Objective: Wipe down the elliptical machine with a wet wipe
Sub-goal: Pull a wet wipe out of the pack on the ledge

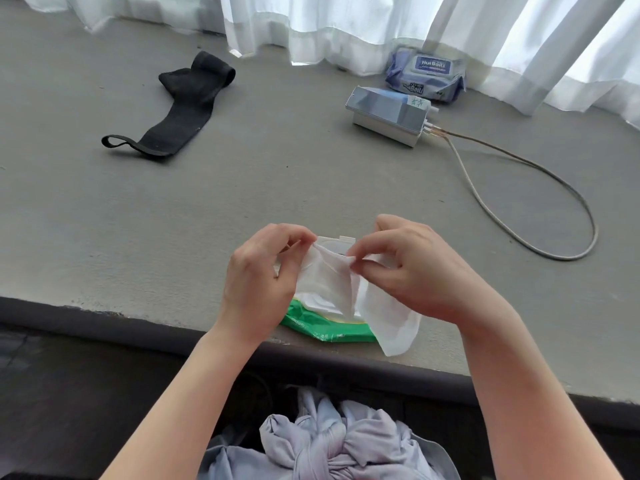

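Between both hands, wet wipe [332, 278] is hanging, top edge running L-R; left hand [259, 278] & right hand [412, 271] pinching it, elliptical nowhere visible.

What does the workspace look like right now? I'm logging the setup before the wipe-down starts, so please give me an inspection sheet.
Surface: grey ledge, rough at its front edge.
Job's things: white wet wipe held up over the green wipe pack, whose lid is open; elliptical machine not seen.
Clutter: black strap far left; blue wipe pack by the curtain; silver box beside it.
Grippers: left hand and right hand each pinch the wipe's top edge.
Cables: braided cable loops from the silver box.
Surroundings: white curtain behind; knotted pale garment below.
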Motion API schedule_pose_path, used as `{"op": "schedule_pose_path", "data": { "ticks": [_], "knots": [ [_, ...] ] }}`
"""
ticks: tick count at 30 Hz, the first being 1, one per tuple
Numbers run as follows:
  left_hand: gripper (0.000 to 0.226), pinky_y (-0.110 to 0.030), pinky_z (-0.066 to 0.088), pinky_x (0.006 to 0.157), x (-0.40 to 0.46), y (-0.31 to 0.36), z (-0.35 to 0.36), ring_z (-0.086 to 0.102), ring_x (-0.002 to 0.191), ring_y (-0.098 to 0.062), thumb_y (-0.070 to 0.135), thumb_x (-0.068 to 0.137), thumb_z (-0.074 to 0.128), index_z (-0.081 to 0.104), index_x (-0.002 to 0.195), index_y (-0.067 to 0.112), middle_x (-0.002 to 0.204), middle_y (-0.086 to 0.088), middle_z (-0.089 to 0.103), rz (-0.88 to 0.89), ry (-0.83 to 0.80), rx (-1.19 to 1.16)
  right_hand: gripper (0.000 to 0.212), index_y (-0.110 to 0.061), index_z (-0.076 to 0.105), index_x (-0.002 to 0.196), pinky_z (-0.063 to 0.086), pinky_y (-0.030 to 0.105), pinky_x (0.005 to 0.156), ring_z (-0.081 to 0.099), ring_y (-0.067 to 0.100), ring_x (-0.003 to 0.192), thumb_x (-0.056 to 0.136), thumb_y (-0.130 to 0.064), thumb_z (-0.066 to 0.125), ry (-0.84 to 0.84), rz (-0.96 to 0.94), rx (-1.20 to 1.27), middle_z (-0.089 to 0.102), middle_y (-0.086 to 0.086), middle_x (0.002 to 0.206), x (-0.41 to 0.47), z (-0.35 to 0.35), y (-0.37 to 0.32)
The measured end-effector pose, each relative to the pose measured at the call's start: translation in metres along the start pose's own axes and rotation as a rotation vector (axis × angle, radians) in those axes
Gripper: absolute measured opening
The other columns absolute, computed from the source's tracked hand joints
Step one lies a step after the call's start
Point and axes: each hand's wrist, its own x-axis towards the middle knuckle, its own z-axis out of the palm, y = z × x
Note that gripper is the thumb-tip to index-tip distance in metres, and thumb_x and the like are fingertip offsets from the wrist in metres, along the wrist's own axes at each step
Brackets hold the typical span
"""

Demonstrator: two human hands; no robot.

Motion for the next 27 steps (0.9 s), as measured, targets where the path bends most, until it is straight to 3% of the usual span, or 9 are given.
{"op": "schedule_pose_path", "data": {
  "ticks": [1, 3, 7, 10, 16, 19, 21, 24, 27],
  "knots": [
    [0.012, -0.007, 0.043, 0.076, 0.000, 0.001, -0.001, 0.057, 0.083, 0.008, 0.006, 0.090, 0.059, 0.070, 0.092, 0.009, 0.087, 0.005, 0.068, -0.012, -0.003, -0.007, 0.008, -0.032, 0.074, 0.087, 0.035, 0.030, 0.069, 0.044, 0.010, 0.071, 0.087, -0.028, 0.067, 0.011, 0.009, 0.029, 0.043, -0.008, 0.074, 0.001, 0.000, 0.001],
    [0.011, -0.005, 0.041, 0.076, -0.001, -0.001, -0.002, 0.056, 0.084, 0.012, 0.007, 0.090, 0.060, 0.070, 0.093, 0.010, 0.088, 0.007, 0.067, -0.028, -0.020, -0.019, 0.013, -0.037, 0.066, 0.076, 0.033, 0.023, 0.066, 0.046, 0.006, 0.072, 0.085, -0.028, 0.069, 0.014, 0.014, 0.102, 0.045, -0.009, 0.075, 0.002, -0.001, 0.003],
    [0.023, -0.025, 0.048, 0.082, -0.004, 0.002, -0.001, 0.058, 0.095, 0.007, 0.027, 0.086, 0.066, 0.063, 0.108, 0.023, 0.102, 0.019, 0.062, 0.059, -0.088, -0.055, 0.023, -0.039, 0.063, 0.068, 0.034, 0.019, 0.063, 0.047, 0.007, 0.072, 0.082, -0.024, 0.074, 0.012, 0.013, 0.178, 0.047, -0.007, 0.075, 0.003, -0.004, 0.005],
    [0.033, -0.041, 0.048, 0.086, -0.009, 0.008, 0.006, 0.062, 0.102, -0.013, 0.024, 0.082, 0.072, 0.058, 0.112, 0.025, 0.109, 0.007, 0.065, 0.211, -0.057, -0.025, 0.030, -0.042, 0.062, 0.066, 0.032, 0.017, 0.061, 0.047, 0.005, 0.068, 0.080, -0.019, 0.075, 0.033, 0.009, 0.209, 0.044, -0.006, 0.072, 0.004, -0.004, 0.003],
    [0.011, -0.040, 0.048, 0.070, -0.011, 0.007, 0.017, 0.064, 0.077, -0.018, 0.022, 0.089, 0.070, 0.062, 0.082, 0.018, 0.083, 0.002, 0.069, 0.361, 0.072, 0.094, 0.026, -0.042, 0.062, 0.062, 0.032, 0.016, 0.060, 0.048, 0.002, 0.066, 0.076, -0.025, 0.077, 0.037, 0.048, 0.311, 0.049, -0.015, 0.071, 0.005, -0.003, 0.008],
    [0.005, -0.037, 0.048, 0.067, -0.011, 0.004, 0.013, 0.062, 0.075, -0.017, 0.017, 0.089, 0.066, 0.065, 0.084, 0.018, 0.079, 0.000, 0.068, 0.291, 0.076, 0.052, 0.019, -0.036, 0.060, 0.061, 0.035, 0.018, 0.064, 0.049, 0.003, 0.071, 0.076, -0.026, 0.067, 0.059, 0.092, 0.348, 0.053, -0.015, 0.075, 0.003, -0.007, 0.010],
    [0.009, -0.035, 0.050, 0.066, -0.013, -0.001, 0.008, 0.062, 0.074, -0.018, 0.011, 0.087, 0.063, 0.072, 0.085, 0.010, 0.080, -0.002, 0.068, 0.210, 0.077, 0.013, 0.026, -0.031, 0.054, 0.064, 0.035, 0.022, 0.068, 0.049, 0.006, 0.076, 0.085, -0.017, 0.062, 0.087, 0.104, 0.233, 0.054, -0.008, 0.080, 0.003, -0.010, 0.014],
    [0.016, -0.031, 0.049, 0.067, -0.016, -0.009, 0.000, 0.061, 0.077, -0.015, 0.011, 0.087, 0.059, 0.074, 0.084, 0.006, 0.083, -0.001, 0.066, 0.130, 0.055, 0.050, 0.024, -0.033, 0.051, 0.067, 0.032, 0.015, 0.065, 0.047, 0.005, 0.076, 0.086, -0.019, 0.058, 0.123, 0.142, 0.070, 0.050, -0.006, 0.080, 0.002, -0.012, 0.017],
    [0.017, -0.029, 0.050, 0.071, -0.019, -0.017, -0.003, 0.062, 0.083, -0.011, 0.013, 0.084, 0.056, 0.072, 0.084, 0.008, 0.088, 0.003, 0.067, 0.083, -0.008, 0.063, 0.016, -0.030, 0.057, 0.074, 0.028, 0.026, 0.066, 0.045, 0.011, 0.079, 0.088, -0.023, 0.058, 0.144, 0.206, 0.006, 0.049, -0.007, 0.082, 0.002, -0.011, 0.023]
  ]
}}
